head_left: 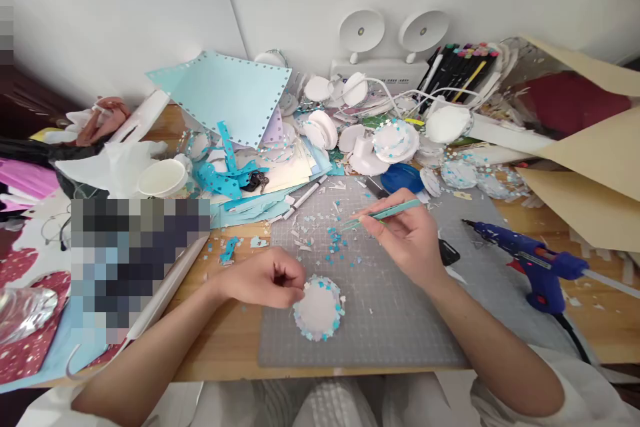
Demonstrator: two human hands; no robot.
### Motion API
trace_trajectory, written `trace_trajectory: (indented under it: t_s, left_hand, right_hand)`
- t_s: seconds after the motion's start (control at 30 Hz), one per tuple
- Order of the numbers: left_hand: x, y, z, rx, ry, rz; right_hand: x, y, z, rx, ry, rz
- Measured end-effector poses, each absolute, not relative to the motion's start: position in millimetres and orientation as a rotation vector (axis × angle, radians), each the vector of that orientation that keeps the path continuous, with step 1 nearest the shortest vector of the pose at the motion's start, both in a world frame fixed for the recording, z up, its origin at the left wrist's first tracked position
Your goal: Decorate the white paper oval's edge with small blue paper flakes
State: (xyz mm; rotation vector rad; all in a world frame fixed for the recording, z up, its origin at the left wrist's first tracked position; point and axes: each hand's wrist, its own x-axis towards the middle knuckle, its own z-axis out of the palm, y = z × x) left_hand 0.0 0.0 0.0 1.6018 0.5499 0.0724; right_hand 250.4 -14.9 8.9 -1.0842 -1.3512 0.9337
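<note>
Both occupied: right grip [407, 235] clasping tweezers [393, 211], left grip [266, 277] pinching disc [319, 308] by edge (mat [395, 327] stretching wide rightward).

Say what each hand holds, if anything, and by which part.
The right hand holds the green tweezers around mid-length. The left hand is at the upper-left rim of the white disc; whether it grips cannot be told.

tweezers [395, 210]: smooth | round piece [319, 307]: matt, papery | mat [395, 330]: matt plastic | table [225, 340]: wood | glue gun [520, 245]: smooth plastic
</note>
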Motion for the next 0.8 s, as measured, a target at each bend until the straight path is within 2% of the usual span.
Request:
trace_trajectory:
  t_s: [0.13, 0.3, 0.43, 0.53, 0.8]
  left_hand:
    - [-1, 2, 5, 1.544, 0.485, 0.005]
    - [-6, 4, 5, 1.389, 0.359, -0.105]
    - [-9, 4, -2, 1.351, 0.394, -0.043]
    - [-7, 2, -5, 1.408, 0.476, 0.058]
    - [5, -4, 0, 1.533, 0.511, 0.125]
  right_hand:
    - [252, -13, 5, -1.079, -1.394, 0.83]
    - [253, -9, 1, -1.02, -1.386, 0.462]
    - [255, -11, 1, -1.047, -1.393, 0.63]
    - [255, -15, 2, -1.028, -1.606, 0.777]
    - [254, -18, 2, -0.956, -1.912, 0.89]
